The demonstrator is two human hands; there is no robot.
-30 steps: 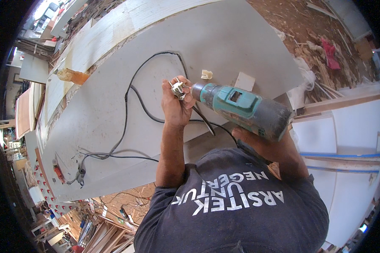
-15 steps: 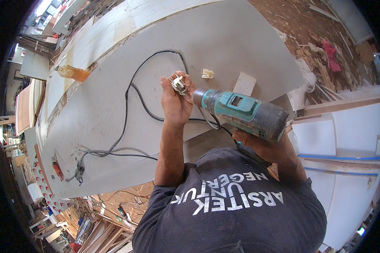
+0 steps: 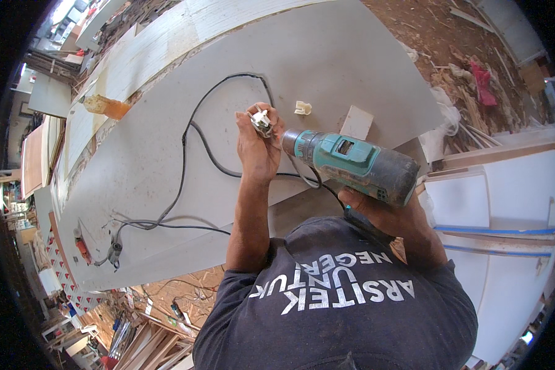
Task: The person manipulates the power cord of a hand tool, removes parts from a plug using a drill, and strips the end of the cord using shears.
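I'm looking down over the shoulder here: the left hand (image 3: pixel 258 145) is closed around a small white and metal fitting (image 3: pixel 262 121), pinched up at the fingertips just above the big grey board (image 3: pixel 327 55), and the right hand (image 3: pixel 376 213) is wrapped tight round the grip of a teal and dark grey drill (image 3: pixel 351 165), its nose pointing straight at that fitting and almost touching it. By my read the fitting is being lined up against the drill's tip; nothing looks fastened to the board yet, so the fixing itself seems left to do. A black cable (image 3: pixel 194 145) loops across the board from the drill toward a plug end (image 3: pixel 114 251) near the lower left edge. Just past the left hand lies a second little white fitting (image 3: pixel 302 108), untouched, and beside it a small white block (image 3: pixel 356 122). For labels: a row of red and white printed packs (image 3: pixel 58 262) sits along the board's left rim, and an orange-brown chunk (image 3: pixel 106 106) lies further up.
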